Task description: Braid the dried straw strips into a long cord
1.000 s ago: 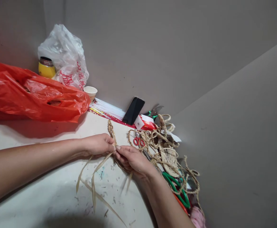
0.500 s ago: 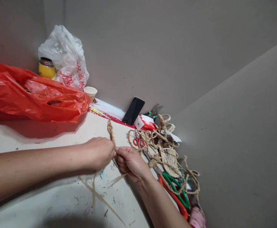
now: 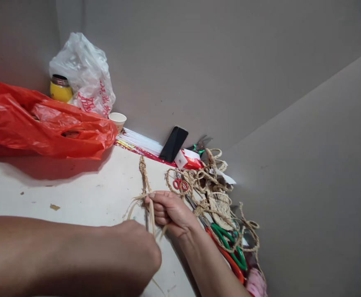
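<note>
A braided straw cord (image 3: 143, 169) lies on the white table (image 3: 84, 194), running away from me. My right hand (image 3: 169, 210) pinches its near end, where loose straw strands (image 3: 151, 212) fan out. My left hand (image 3: 137, 251) is a closed fist, pulled close to the camera, with the strands running down into it. My left forearm fills the lower left of the view.
A red plastic bag (image 3: 41, 123), a white plastic bag (image 3: 84, 74), a yellow jar (image 3: 60, 88) and a paper cup (image 3: 118, 120) stand at the back left. A black phone (image 3: 173, 144) leans on the cardboard wall. Straw cord tangle (image 3: 214, 189), small red scissors (image 3: 180, 184) and green-handled scissors (image 3: 230, 243) lie right.
My left hand has pulled back toward me and down, drawing the straw strands with it. My right hand has stayed at the braid's end.
</note>
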### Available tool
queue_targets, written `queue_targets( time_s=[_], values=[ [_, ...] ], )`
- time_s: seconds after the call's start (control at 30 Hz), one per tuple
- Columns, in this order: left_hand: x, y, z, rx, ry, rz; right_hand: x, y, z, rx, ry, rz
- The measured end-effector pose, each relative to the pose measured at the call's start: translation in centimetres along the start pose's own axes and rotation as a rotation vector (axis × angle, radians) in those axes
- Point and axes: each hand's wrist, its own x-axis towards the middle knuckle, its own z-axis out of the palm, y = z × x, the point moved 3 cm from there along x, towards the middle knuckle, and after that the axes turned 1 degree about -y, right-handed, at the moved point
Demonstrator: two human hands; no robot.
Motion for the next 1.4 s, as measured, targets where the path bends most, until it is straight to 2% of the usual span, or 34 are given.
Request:
queue_targets(
  time_s=[0.07,0.1,0.13,0.2,0.23,0.27,0.3,0.4,0.47,0.57,0.73,0.93,1.1,1.27,1.4],
  values=[
    [-0.5,0.7,-0.8,0.203,-0.229,0.154,0.0,-0.2,-0.3,0.010,-0.012,0.003],
    [-0.3,0.5,-2.0,0.232,-0.205,0.155,0.0,-0.4,-0.4,0.014,-0.017,-0.002],
    [0.2,-0.1,-3.5,0.183,-0.092,0.081,0.0,-0.5,-0.5,0.019,-0.025,-0.005],
    [1.3,-2.2,-6.7,0.048,0.324,-0.132,0.0,-0.6,-0.7,0.022,-0.051,-0.008],
    [1.9,-3.3,-7.5,0.003,0.441,-0.184,0.0,-0.6,-0.7,0.020,-0.066,-0.006],
    [2.6,-4.3,-7.7,-0.068,0.484,-0.200,0.0,-0.6,-0.7,0.016,-0.078,-0.004],
    [3.2,-5.4,-7.3,-0.198,0.443,-0.240,0.0,-0.6,-0.7,0.009,-0.087,-0.002],
    [4.5,-7.1,-4.5,-0.662,0.203,-0.305,0.1,-0.7,-0.8,-0.017,-0.092,-0.016],
    [4.5,-7.3,-3.4,-0.756,0.186,-0.329,0.1,-0.7,-0.9,-0.039,-0.095,-0.019],
    [4.1,-7.0,-3.9,-0.591,0.260,-0.289,-0.1,-0.9,-1.0,-0.106,-0.107,-0.022],
    [3.9,-7.2,-5.3,-0.413,0.157,-0.241,-0.3,-1.1,-1.2,-0.361,-0.035,-0.085],
    [4.1,-7.6,-4.7,-0.544,0.120,-0.261,-0.3,-0.9,-1.0,-0.627,0.034,-0.170],
    [4.0,-7.4,-4.1,-0.656,0.102,-0.350,-0.7,-1.1,-0.4,-0.816,0.114,-0.256],
    [4.0,-7.8,-4.1,-0.546,0.181,-0.327,-1.4,-1.7,-0.6,-0.979,0.137,-0.269],
    [4.1,-8.0,-3.9,-0.455,0.204,-0.318,-1.9,-2.1,-0.5,-1.014,0.145,-0.250]
  ],
)
